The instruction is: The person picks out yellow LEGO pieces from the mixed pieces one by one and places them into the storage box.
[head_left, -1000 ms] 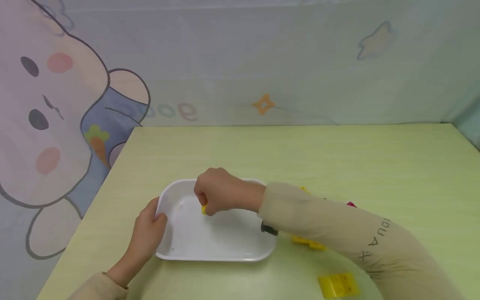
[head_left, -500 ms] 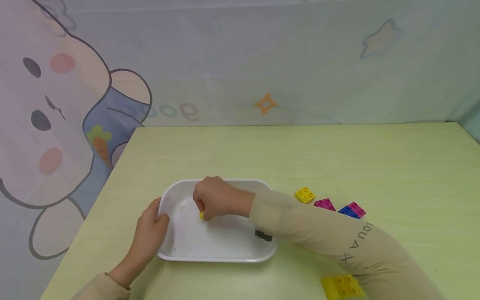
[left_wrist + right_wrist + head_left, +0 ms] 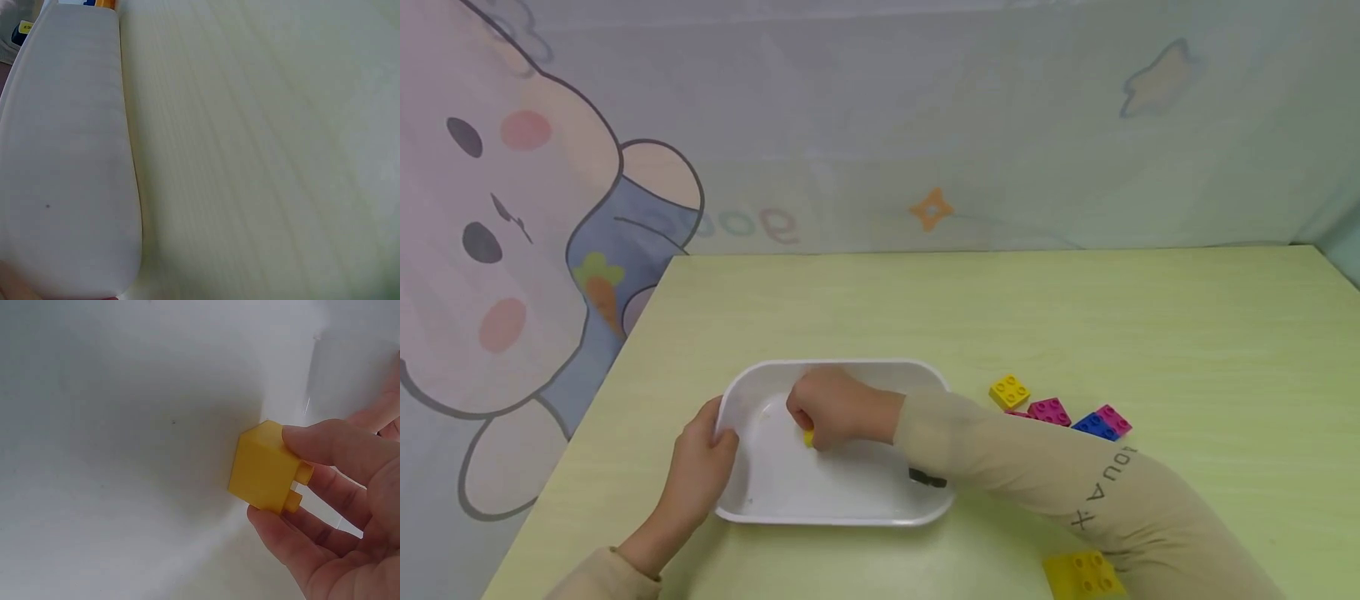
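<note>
A white tray (image 3: 820,500) with rounded corners lies on the table. At its left end my left hand (image 3: 700,454) grips the rim, thumb over the edge; the left wrist view shows the tray's outer wall (image 3: 69,156). My right hand (image 3: 838,408) is inside the tray, low over the floor left of centre. Between thumb and fingers it pinches a yellow toy building block (image 3: 262,465), whose studs point back toward the palm. In the head view only a sliver of that block shows beneath the fingers.
Right of the tray lie a yellow block (image 3: 1010,392), a magenta block (image 3: 1051,411), a blue block (image 3: 1096,427) and a pink block (image 3: 1115,419). A larger yellow block (image 3: 1084,575) sits at the near edge of view, partly behind the right sleeve (image 3: 1022,450).
My right hand has come down into the tray with the yellow block, and its sleeve has shifted, uncovering blocks on the right. The left hand keeps its grip on the rim.
</note>
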Tool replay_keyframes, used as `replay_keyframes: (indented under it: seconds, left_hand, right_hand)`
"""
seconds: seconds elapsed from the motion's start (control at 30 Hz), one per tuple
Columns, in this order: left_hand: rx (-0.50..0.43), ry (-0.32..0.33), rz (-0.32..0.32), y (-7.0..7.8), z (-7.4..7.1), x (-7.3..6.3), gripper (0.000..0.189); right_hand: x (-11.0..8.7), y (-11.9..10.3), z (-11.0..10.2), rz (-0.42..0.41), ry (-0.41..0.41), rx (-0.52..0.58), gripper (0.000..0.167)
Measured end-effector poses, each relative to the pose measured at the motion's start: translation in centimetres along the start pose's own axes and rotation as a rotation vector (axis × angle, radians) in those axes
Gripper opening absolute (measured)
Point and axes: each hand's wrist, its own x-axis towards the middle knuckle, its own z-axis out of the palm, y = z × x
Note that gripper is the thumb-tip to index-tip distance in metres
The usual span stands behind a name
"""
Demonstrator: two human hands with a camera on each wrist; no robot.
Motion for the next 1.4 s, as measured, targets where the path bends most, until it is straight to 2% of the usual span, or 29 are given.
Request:
replay_keyframes:
  seconds: [0.57,0.77,0.97,1.17,1.4]
  left_hand:
    - [-0.006,-0.009,-0.008,0.1,0.0,0.1,0.043]
    - [0.005,-0.008,-0.016,0.1,0.1,0.1,0.044]
    - [0.006,-0.004,-0.028,0.0,0.1,0.2,0.044]
    - [0.006,-0.001,-0.022,0.0,0.1,0.2,0.044]
    - [-0.001,-0.005,-0.025,0.0,0.0,0.0,0.044]
  right_hand:
    - [-0.1,-0.1,0.1,0.012,-0.015,-0.008,0.025]
    - [-0.1,0.0,0.1,0.018,-0.024,-0.005,0.018]
    - [-0.2,0.1,-0.5,0.027,-0.002,-0.008,0.008]
    - [-0.5,-0.1,-1.6,0.030,-0.009,0.015,0.010]
    - [-1.1,-0.3,-2.8,0.082,-0.039,0.012,0.013]
